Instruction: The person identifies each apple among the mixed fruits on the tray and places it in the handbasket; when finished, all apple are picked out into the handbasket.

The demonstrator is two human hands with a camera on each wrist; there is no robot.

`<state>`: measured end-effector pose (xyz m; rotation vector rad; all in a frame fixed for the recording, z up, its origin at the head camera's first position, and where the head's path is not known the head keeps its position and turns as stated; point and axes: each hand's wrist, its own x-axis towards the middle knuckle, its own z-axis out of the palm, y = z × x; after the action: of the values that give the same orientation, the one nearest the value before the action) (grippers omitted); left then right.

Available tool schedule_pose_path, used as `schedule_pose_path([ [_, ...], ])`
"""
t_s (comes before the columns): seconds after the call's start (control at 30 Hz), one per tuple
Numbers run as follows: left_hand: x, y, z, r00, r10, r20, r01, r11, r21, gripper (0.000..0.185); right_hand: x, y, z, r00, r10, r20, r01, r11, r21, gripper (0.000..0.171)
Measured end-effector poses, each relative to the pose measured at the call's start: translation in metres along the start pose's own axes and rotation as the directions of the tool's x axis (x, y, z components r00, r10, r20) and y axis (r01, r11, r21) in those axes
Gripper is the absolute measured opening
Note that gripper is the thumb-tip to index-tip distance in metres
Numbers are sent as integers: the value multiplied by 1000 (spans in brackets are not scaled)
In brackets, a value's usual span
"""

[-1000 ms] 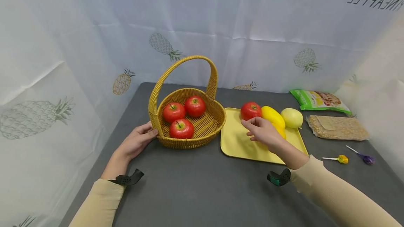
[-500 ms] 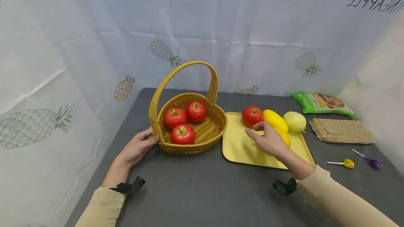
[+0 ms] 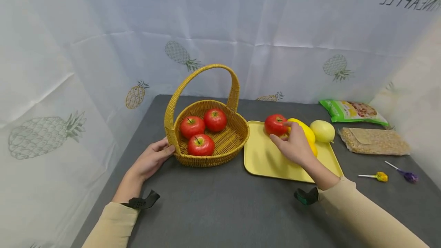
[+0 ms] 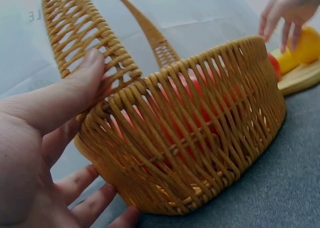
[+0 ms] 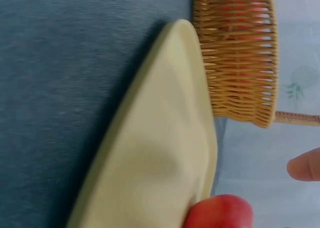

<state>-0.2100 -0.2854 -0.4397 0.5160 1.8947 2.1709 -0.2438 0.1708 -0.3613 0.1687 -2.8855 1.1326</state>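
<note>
While the left hand (image 3: pixel 151 160) rests against the basket (image 3: pixel 220 152), thumb on the base of its handle and fingers spread along the wicker wall, the right hand (image 3: pixel 293 146) reaches over the tray (image 3: pixel 262 156) with loosely curved fingers touching the apple (image 3: pixel 274 123); whether they grip it yet, I cannot tell. That apple sits at the tray's far left corner, just beside a yellow fruit (image 3: pixel 304 131) and a pale one (image 3: pixel 322 131). Three more apples (image 3: pixel 200 144) lie in the basket on the tabletop (image 3: pixel 213 202).
</note>
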Motion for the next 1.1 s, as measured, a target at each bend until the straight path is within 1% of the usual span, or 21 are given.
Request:
schedule_pose_path([
  [0.13, -1, 1, 2, 1000, 5, 10, -5, 1000, 1, 48, 4, -6, -3, 999, 43, -19, -43, 999, 14, 77],
  [0.3, -4, 0, 1, 1000, 7, 4, -7, 1000, 6, 48, 14, -11, -2, 995, 101, -10, -101, 994, 32, 81],
  [0.47, -3, 2, 1, 1000, -2, -4, 2, 1000, 15, 49, 29, -12, 0, 990, 138, 15, -138, 990, 21, 88],
  [0.6, -1, 1, 1, 1000, 5, 5, -5, 1000, 3, 45, 41, -10, 0, 988, 152, 34, -152, 988, 2, 92],
  [0.7, 0, 0, 1, 1000, 2, 2, -2, 1000, -1, 45, 50, -8, 0, 986, 156, 49, -155, 988, -25, 93],
  [0.77, -1, 0, 1, 1000, -6, -8, 6, 1000, 5, 48, 54, -7, 0, 986, 153, 67, -150, 988, -44, 94],
  [0.9, -2, 1, 2, 1000, -15, -11, 15, 1000, 10, 52, 59, -4, -1, 983, 154, 97, -148, 986, -72, 96],
  [1.0, -1, 1, 1, 1000, -7, 3, 7, 1000, 6, 51, 61, 0, -1, 978, 176, 111, -167, 982, -83, 97],
  [1.1, -1, 1, 0, 1000, 4, 3, -4, 1000, 5, 47, 64, 1, 1, 974, 187, 127, -176, 980, -91, 95],
])
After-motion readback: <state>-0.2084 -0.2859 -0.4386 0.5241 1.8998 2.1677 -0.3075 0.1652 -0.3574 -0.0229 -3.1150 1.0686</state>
